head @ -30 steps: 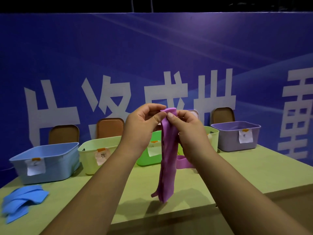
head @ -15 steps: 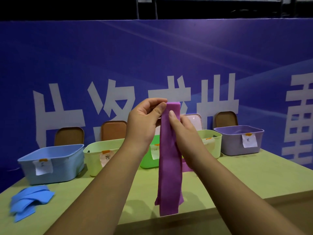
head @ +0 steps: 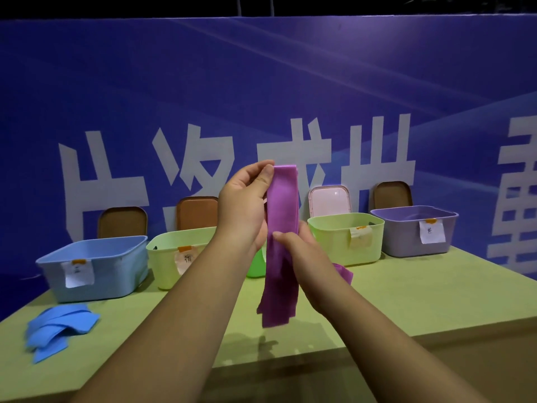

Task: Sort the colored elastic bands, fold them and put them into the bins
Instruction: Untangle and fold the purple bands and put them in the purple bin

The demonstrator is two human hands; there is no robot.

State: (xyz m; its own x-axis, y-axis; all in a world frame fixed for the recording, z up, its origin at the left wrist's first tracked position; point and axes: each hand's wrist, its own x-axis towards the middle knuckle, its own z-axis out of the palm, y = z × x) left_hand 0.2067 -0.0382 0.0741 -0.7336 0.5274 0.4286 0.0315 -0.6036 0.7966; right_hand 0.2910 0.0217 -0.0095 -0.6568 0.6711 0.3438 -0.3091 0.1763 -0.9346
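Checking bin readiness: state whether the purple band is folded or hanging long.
Hanging long: left hand pinches the purple band at its top, right hand grips its middle, ends dangle.

green bin [head: 255, 267]: mostly hidden behind purple band [head: 282, 205] | bin labels [head: 432, 231]: writing illegible

Green table [head: 406, 298]; bins [head: 93, 266]; blue bands [head: 58, 327].

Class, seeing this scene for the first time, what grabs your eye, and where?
First, the purple band hanging in mid-frame, pinched at its top by the left hand and gripped halfway down by the right hand. Next, the row of bins behind it, from the blue bin at the left to the purple bin at the right. A pile of blue bands lies at the near left.
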